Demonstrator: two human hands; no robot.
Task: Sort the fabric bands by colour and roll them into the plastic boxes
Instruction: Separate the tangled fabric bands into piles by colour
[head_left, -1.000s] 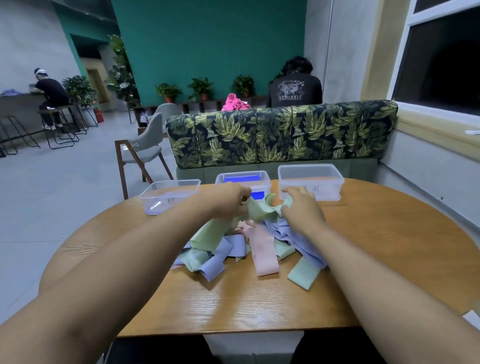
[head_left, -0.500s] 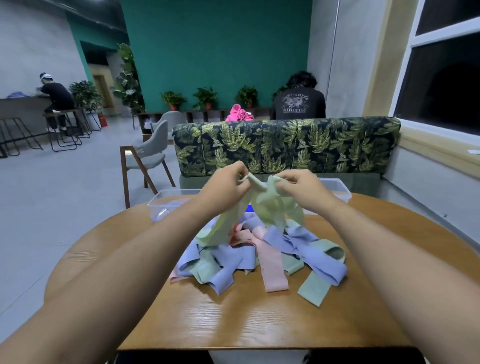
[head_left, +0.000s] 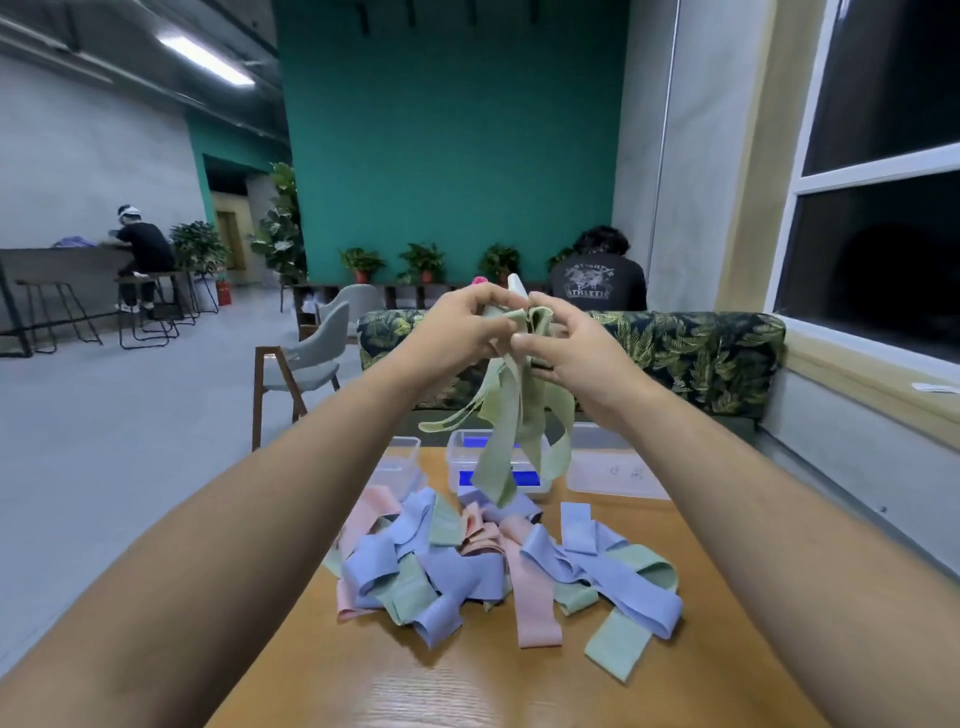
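A pale green fabric band (head_left: 511, 415) hangs in the air above the table, its loops dangling down to the boxes. My left hand (head_left: 462, 325) and my right hand (head_left: 566, 345) pinch its top end between them, fingers closed on it. Below lies a tangled heap of blue, pink and green bands (head_left: 498, 566) on the wooden table (head_left: 467, 686). Behind the heap stand three clear plastic boxes: a left one (head_left: 400, 460), a middle one (head_left: 467, 457) showing blue inside, and a right one (head_left: 618, 470).
A leaf-patterned sofa back (head_left: 691, 358) runs behind the table, with a person seated beyond it (head_left: 597, 275). A grey chair (head_left: 311, 364) stands to the left on the open floor. A window sill (head_left: 857, 358) lines the right wall.
Both hands have lifted the green band from the heap up high above the boxes; the band now hangs free of the pile. The view has tilted upward.
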